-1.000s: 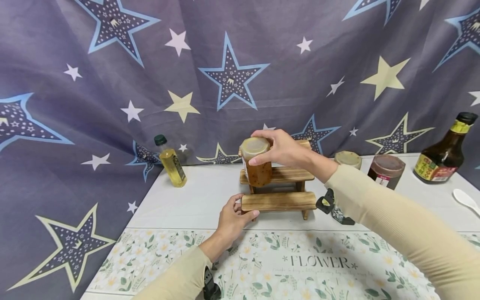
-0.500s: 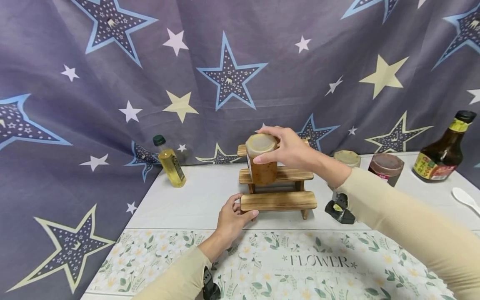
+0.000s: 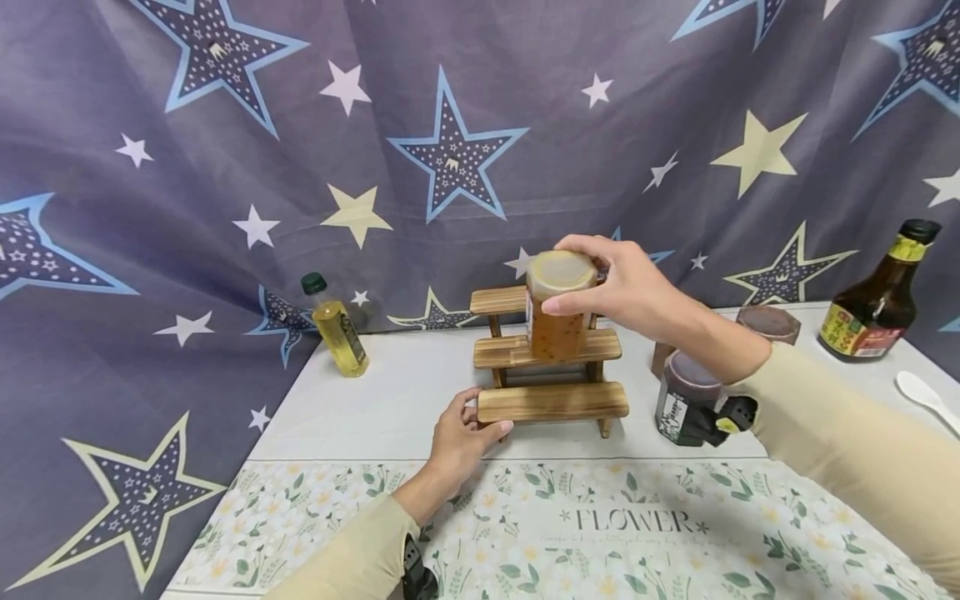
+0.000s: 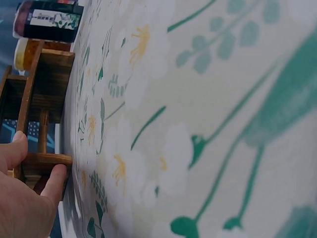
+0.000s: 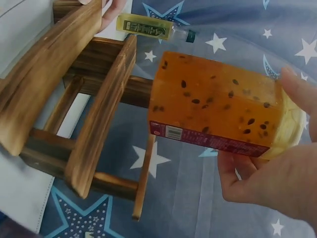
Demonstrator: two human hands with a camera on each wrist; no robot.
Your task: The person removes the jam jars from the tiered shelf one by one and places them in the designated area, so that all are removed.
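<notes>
My right hand (image 3: 633,287) grips a jar of orange jam with dark seeds (image 3: 558,325) by its pale lid, thumb in front and fingers behind. In the head view the upright jar overlaps the top and middle steps of a three-step wooden stand (image 3: 551,402). The right wrist view has the jar's base right at the top step, with its red label strip showing. My left hand (image 3: 459,437) holds the left end of the lowest step; in the left wrist view its thumb and a finger (image 4: 55,183) clasp the board's end.
A small oil bottle (image 3: 341,337) with a green cap stands left of the stand. On the right are a dark jar (image 3: 675,408), another dark-lidded jar (image 3: 768,321) partly behind my arm, a brown sauce bottle (image 3: 873,300) and a white spoon (image 3: 926,398). A starry curtain hangs behind.
My right hand has carried the jam jar to the right and slightly up along the stand, from its left end toward the middle. My left hand stays at the lowest step.
</notes>
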